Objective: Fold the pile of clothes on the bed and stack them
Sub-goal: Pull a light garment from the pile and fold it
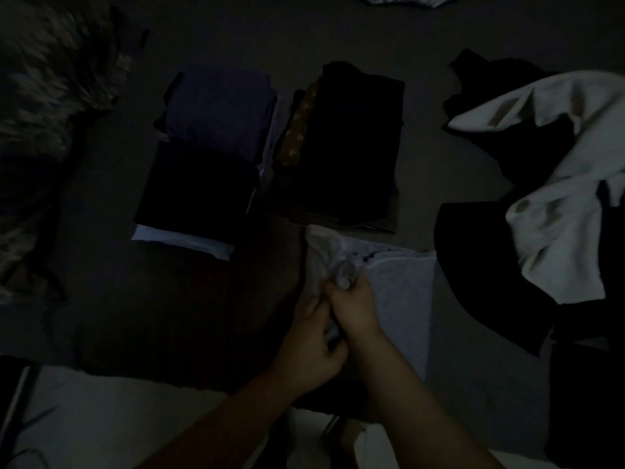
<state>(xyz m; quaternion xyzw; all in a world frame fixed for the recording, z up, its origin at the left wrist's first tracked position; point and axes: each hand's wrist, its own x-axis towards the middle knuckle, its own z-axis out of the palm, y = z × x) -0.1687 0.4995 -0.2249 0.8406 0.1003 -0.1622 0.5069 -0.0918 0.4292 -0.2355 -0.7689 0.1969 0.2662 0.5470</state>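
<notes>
Both hands, left hand [313, 346] and right hand [355, 306], pinched a bunched pale garment [341, 265] on the bed [118, 299], just before two folded stacks [203, 157]. Best shaken flat, seams aligned, before folding; unfolded clothes [558, 198] waited right.

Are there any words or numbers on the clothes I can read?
No words, numbers or labels can be read anywhere; the picture is very dark.
The brown garment in the right stack has small pale marks, a pattern and not letters.
The light grey garment that the left hand and right hand grip shows no print.
The white garment on the right shows none either.
</notes>
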